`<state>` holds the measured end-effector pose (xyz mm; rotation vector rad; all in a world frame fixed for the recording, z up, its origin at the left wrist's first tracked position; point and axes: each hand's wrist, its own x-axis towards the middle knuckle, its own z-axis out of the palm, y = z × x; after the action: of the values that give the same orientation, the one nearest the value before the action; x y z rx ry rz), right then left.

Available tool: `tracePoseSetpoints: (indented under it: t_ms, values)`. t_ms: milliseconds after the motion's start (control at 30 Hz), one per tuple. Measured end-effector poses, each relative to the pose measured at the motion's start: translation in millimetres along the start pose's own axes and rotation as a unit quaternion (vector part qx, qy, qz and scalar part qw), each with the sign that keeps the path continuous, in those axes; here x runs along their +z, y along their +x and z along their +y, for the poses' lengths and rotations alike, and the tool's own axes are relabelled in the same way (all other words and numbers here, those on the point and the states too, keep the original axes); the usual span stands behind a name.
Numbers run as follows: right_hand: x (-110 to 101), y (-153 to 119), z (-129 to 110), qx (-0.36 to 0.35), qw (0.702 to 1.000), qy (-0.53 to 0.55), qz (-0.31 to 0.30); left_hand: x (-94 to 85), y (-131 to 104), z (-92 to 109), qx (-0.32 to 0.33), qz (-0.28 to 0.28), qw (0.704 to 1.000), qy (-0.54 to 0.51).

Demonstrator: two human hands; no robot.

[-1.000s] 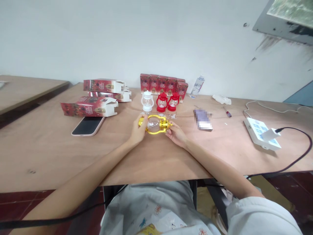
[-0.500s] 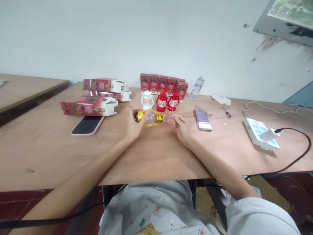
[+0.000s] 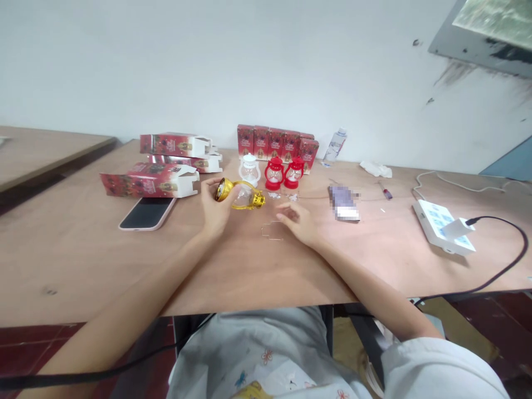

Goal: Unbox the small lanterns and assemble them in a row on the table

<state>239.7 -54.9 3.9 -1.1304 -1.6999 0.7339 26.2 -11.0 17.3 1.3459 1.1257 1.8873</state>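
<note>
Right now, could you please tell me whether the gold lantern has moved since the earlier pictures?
Yes, the gold lantern has moved left, closer to the smartphone.

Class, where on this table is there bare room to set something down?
Bare: between the left forearm and pink-edged phone; between the right forearm and power strip. Crowded: around the red lanterns and upright red boxes.

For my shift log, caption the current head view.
Left hand holds gold lantern; right hand empty, beside thin wire on table.
</note>
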Motion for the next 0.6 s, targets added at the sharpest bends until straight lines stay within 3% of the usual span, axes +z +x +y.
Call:
tracePoseSetpoints:
  t_ms: [133, 233, 467, 600]
  values:
    - [7, -8, -4, -0.091, 0.980, -0.125, -0.122, -1.2, 3, 3, 0.028, 0.032, 0.999, 0.002]
    - [8, -7, -3, -0.125, 0.952, -0.218, -0.174, -1.9, 4, 6, 0.037, 0.042, 0.998, 0.003]
    - [-2, 3, 4, -0.133, 0.929, -0.264, -0.221, -2.2, 5, 8, 0.042, 0.003, 0.999, -0.009]
    - [-8, 4, 6, -0.147, 0.907, -0.334, -0.210, -3.0, 6, 4, 0.039, -0.001, 0.999, 0.003]
